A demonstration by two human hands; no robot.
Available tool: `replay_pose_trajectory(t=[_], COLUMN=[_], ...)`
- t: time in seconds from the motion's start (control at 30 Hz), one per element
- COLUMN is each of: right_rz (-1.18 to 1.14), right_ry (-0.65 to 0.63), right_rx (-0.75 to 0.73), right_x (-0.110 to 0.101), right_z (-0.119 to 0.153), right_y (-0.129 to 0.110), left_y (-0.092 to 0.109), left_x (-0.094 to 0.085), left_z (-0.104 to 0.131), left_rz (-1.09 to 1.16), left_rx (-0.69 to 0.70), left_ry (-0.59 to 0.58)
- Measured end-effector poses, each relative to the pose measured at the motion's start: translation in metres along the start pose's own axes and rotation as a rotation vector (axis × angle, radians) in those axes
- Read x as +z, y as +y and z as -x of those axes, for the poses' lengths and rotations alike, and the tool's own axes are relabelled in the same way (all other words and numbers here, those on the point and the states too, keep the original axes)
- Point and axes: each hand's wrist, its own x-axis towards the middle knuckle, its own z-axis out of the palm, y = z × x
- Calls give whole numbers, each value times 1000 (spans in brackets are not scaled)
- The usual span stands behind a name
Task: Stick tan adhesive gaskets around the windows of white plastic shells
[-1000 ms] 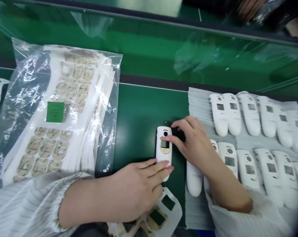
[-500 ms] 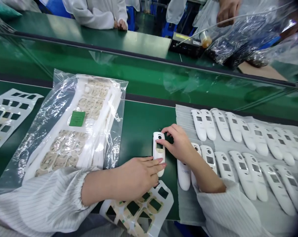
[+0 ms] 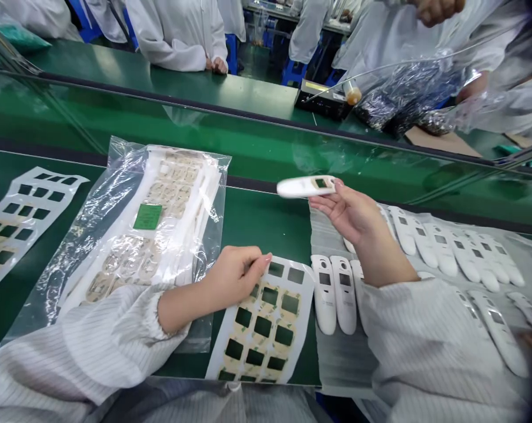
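Observation:
My right hand [image 3: 354,220] holds a white plastic device shell [image 3: 294,187] by its windowed end. The shell is raised above the bench, nearly level, with its rounded end to the left. Below and to the left, my left hand [image 3: 234,276] pinches the top edge of a sticker sheet [image 3: 274,331] between thumb and fingers. This sheet has rows of square cut-outs with tan stickers around many of them, and it lies before me on the green bench. Similar white shells [image 3: 344,299] lie in rows on a pale foam sheet [image 3: 336,376], partly hidden by my right arm.
A clear plastic bag [image 3: 224,170] of sticker sheets, with a green label [image 3: 147,217] on it, lies at left. Beyond it is another sticker sheet [image 3: 58,205]. A clear barrier [image 3: 257,132] crosses behind the bench. Co-workers in white stand at the far bench, near a black box [image 3: 323,98].
My right hand has lifted the shell off the bench, up and away, turning it sideways. My left hand has left the shell and now grips the sticker sheet, which lies flatter and farther forward.

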Motion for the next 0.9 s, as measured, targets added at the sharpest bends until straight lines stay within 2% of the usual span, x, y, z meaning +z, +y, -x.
replay_pose_trajectory(t=[0.1, 0.27, 0.3, 0.37, 0.43, 0.53, 0.6, 0.67, 0.83, 0.9], right_rz=[10, 229, 293, 542, 646, 557, 409, 247, -130, -202], right_ry=[50, 173, 172, 182, 253, 350, 371, 372, 407, 413], right_rx=[-34, -188, -250, -513, -614, -558, -504, -437, -175, -132], right_x=[5, 44, 55, 74, 87, 95, 94, 93, 94, 96], right_z=[17, 104, 120, 142, 152, 152, 152, 152, 155, 155], right_y=[-7, -25, -26, -24, -17, -7, -4, -4, -3, -3], left_y=[0, 5, 7, 13, 20, 27, 30, 29, 22, 19], left_x=[-2, -3, -4, -6, -10, -17, -20, -21, -13, -10], left_z=[-2, -4, -4, -3, -2, -1, 0, 1, 4, 4], left_rz=[149, 373, 407, 450, 461, 440, 412, 369, 257, 240], left_rx=[-159, -352, -365, -353, -290, -143, -47, 35, 208, 268], left_ry=[-22, -109, -127, -159, -202, -313, -380, -400, -248, -194])
